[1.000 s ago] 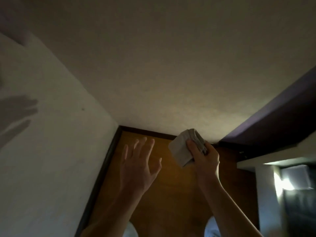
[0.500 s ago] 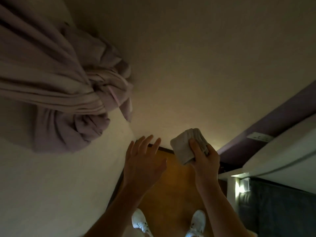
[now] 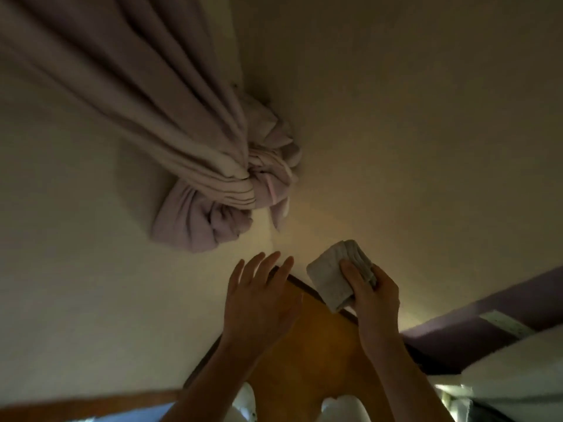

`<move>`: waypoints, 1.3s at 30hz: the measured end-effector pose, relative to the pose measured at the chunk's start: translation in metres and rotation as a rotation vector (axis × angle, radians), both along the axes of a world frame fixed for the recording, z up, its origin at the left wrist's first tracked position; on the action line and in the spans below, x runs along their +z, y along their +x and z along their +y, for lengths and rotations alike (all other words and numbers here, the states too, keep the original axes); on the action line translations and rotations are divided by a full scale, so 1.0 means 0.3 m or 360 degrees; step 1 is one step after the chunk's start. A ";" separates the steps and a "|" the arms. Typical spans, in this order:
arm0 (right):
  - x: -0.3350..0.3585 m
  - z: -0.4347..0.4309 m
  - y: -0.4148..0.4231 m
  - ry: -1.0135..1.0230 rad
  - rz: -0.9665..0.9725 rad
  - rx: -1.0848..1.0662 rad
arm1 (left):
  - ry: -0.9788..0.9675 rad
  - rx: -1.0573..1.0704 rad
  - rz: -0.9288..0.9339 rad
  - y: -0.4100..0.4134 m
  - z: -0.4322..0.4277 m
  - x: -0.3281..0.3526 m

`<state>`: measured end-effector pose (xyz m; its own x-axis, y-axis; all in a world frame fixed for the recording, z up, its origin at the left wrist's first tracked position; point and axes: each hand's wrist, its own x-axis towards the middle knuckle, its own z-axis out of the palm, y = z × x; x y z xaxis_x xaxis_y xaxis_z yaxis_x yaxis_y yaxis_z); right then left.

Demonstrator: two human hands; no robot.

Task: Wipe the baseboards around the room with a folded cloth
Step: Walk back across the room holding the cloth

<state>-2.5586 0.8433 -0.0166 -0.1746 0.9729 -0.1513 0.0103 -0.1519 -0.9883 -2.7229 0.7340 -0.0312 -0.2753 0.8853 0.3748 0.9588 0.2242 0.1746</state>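
The right grip [image 3: 376, 296] clasps the folded cloth [image 3: 332, 275], thumb across its face, in front of the dark baseboard [image 3: 301, 284] at the far corner. The left grip [image 3: 259, 303] hovers beside it, released and fingers spread, over the wooden floor [image 3: 320, 345]. A knotted curtain [image 3: 189, 141] hangs at the left.

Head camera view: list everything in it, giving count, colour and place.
Knotted mauve fabric curtain: one, mauve, hanging upper left against the wall.
Painted walls: two, cream, meeting at a corner.
Wooden baseboard: two runs, dark brown, at the walls' foot.
Wooden floor: one, orange-brown, bottom centre.
Folded white cloth: one, white, in the right hand, near the corner.
Purple panel: one, purple, right edge.
White shoes: two, white, bottom edge.
Left hand: open, fingers spread, holds nothing.
Right hand: grips the cloth.
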 end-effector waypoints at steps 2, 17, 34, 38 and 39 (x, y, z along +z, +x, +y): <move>0.024 0.025 -0.015 -0.0052 0.0036 0.0235 | -0.0073 0.0177 0.0000 0.029 -0.045 0.015; 0.035 -0.385 -0.228 -0.0173 0.0115 0.1725 | -0.0139 0.1711 -0.0200 0.373 -0.657 0.104; 0.040 -1.446 -0.068 -0.0180 -0.0028 0.2927 | 0.0083 0.2939 -0.0291 0.929 -1.559 0.072; 0.045 -1.730 0.010 -0.0188 -0.0022 0.3125 | 0.0150 0.3103 -0.0311 1.060 -1.799 0.071; 0.045 -1.800 0.029 -0.0183 -0.0013 0.3167 | 0.0151 0.3135 -0.0314 1.090 -1.856 0.066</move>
